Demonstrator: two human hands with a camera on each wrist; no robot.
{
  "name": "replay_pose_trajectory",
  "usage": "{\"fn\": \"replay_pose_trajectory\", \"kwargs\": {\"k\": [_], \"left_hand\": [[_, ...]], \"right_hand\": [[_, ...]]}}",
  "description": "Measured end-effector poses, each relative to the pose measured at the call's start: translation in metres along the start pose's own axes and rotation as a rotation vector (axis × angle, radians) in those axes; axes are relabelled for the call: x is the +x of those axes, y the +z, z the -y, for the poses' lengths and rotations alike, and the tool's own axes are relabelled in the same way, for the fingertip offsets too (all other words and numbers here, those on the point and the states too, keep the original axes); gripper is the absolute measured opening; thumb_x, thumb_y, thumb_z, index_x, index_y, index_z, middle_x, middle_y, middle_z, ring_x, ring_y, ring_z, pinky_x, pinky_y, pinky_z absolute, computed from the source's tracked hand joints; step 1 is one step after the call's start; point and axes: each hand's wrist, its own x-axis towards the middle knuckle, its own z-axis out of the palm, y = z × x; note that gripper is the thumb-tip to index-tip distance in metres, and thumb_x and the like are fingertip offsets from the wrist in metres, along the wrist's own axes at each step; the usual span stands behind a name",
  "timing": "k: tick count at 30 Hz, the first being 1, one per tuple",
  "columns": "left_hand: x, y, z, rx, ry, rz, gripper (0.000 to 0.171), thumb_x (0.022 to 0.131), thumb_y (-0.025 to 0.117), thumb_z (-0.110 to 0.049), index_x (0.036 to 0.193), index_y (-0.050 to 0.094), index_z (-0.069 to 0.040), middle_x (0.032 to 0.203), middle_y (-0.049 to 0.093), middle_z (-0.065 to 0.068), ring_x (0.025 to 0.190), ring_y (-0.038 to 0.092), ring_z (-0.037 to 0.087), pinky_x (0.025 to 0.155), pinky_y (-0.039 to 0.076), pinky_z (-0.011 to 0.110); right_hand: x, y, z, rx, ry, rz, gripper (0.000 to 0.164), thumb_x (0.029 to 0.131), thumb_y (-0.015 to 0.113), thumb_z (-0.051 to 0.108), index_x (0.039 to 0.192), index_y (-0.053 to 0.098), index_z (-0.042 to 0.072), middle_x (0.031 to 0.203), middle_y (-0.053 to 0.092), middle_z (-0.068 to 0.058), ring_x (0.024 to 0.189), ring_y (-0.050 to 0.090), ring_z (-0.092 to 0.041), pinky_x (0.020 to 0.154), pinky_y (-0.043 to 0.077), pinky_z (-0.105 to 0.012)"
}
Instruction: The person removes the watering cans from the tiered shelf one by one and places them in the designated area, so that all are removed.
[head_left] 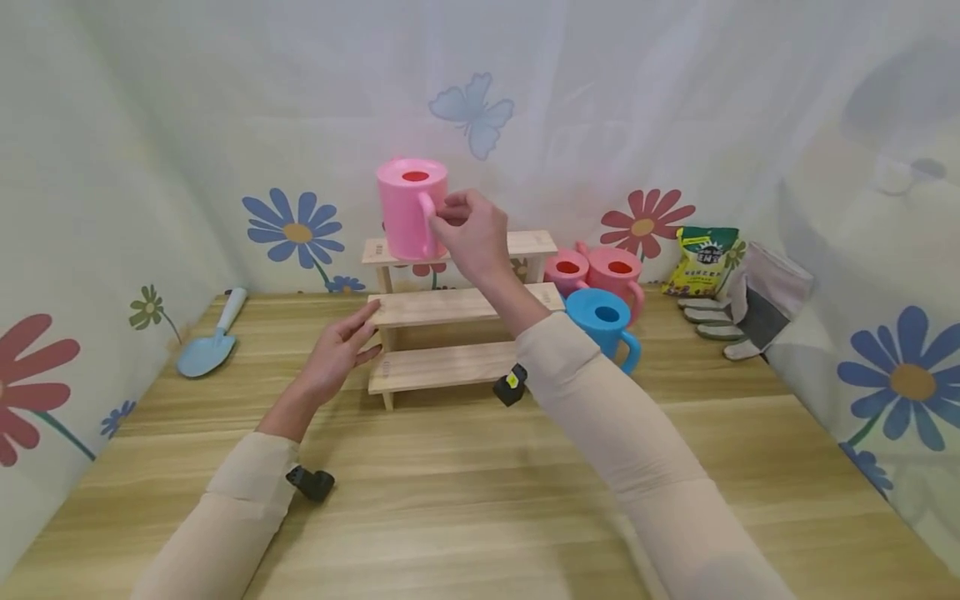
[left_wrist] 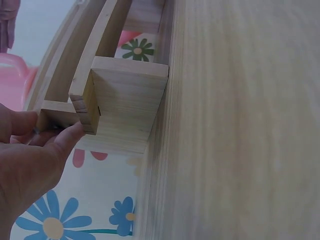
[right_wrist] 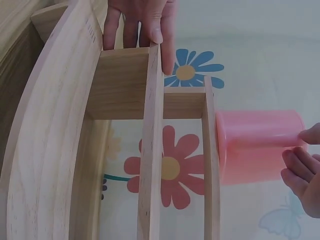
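Note:
A pink watering can (head_left: pixel 401 212) stands upright at the left end of the top tier of a three-tier wooden stand (head_left: pixel 450 307). Its round top has a hole showing red inside. My right hand (head_left: pixel 476 233) pinches the can's handle from the right; in the right wrist view the can's base (right_wrist: pixel 225 150) meets the top board. At the stand's left end, my left hand (head_left: pixel 337 354) grips the middle board. The left wrist view shows the thumb and fingers of that hand (left_wrist: pixel 35 155) on either side of the board end.
Two more pink watering cans (head_left: pixel 615 271) and a blue one (head_left: pixel 596 321) are grouped right of the stand. Farther right are a green-yellow packet (head_left: pixel 701 262) and gardening gloves (head_left: pixel 765 300). A light blue trowel (head_left: pixel 213 346) lies at left. A flowered curtain (head_left: pixel 480 50) hangs behind.

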Motion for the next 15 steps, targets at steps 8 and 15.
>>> {"fn": "replay_pose_trajectory", "kwargs": {"k": [8,15], "left_hand": [[0.001,0.001,0.0,-0.008,0.0,0.002,0.051,0.11,0.038,-0.014,0.159,0.024,-0.007,0.167,0.011,0.007,0.15,0.015,0.031,0.111,0.04,0.046],[0.001,0.0,0.0,-0.007,0.002,0.002,0.051,0.11,0.038,-0.014,0.159,0.025,-0.008,0.167,0.013,0.006,0.151,0.013,0.026,0.111,0.039,0.047]], "right_hand": [[0.005,0.01,0.002,0.14,0.119,0.027,0.037,0.087,0.08,0.017,0.116,0.063,0.0,0.107,0.073,-0.01,0.097,0.069,-0.015,0.08,0.059,-0.023],[0.007,0.021,0.002,0.196,0.202,-0.064,0.033,0.087,0.082,0.021,0.113,0.07,0.005,0.095,0.072,-0.004,0.087,0.069,-0.015,0.071,0.062,-0.027]]}}
